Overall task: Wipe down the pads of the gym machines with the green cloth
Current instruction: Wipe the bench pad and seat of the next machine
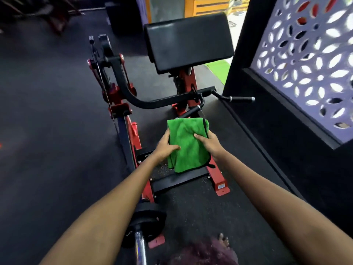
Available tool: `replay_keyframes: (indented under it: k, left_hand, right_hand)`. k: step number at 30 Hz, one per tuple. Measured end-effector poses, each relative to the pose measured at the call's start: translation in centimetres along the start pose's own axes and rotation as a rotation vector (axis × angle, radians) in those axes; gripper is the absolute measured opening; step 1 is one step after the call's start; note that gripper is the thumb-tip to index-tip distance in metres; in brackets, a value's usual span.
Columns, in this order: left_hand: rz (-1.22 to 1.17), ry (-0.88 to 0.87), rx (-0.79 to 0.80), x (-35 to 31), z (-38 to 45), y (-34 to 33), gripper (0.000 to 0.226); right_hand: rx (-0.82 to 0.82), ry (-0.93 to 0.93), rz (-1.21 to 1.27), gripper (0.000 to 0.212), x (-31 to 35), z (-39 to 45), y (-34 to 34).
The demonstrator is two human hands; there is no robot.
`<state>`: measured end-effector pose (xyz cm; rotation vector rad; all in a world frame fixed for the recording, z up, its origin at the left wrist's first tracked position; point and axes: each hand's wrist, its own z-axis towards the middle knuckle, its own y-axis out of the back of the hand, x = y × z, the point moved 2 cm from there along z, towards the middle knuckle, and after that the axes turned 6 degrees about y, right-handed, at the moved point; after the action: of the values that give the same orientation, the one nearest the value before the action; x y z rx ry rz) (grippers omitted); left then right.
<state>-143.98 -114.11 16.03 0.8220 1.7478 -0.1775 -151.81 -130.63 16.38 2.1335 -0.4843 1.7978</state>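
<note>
Green cloth (pixel 188 143) btwn hands (pixel 207 142), seat hidden

No legible text is showing anywhere in the view. A small silver label (pixel 221 186) is sitting on the red machine frame (pixel 217 176), and faint white markings are appearing on the black weight plate (pixel 145 226) (both are too blurred and too small to read).

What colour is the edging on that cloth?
Black trim runs round the bright green microfibre cloth, clearest in the head view.
</note>
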Motion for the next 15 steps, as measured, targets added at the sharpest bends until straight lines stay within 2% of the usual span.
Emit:
replay_keyframes:
  k: [7, 15]
  left_hand:
    - [-0.038, -0.008, -0.094, -4.7, 3.8, -10.3, 0.091]
    - [0.003, -0.158, -0.104, -13.1, 7.8, -22.3, 0.084]
  right_hand:
    - [0.061, 0.012, -0.036, 0.022, 1.1, 4.0, 11.5]
    - [-0.086, 0.085, 0.010, 0.022, 4.0, 5.8, 24.9]
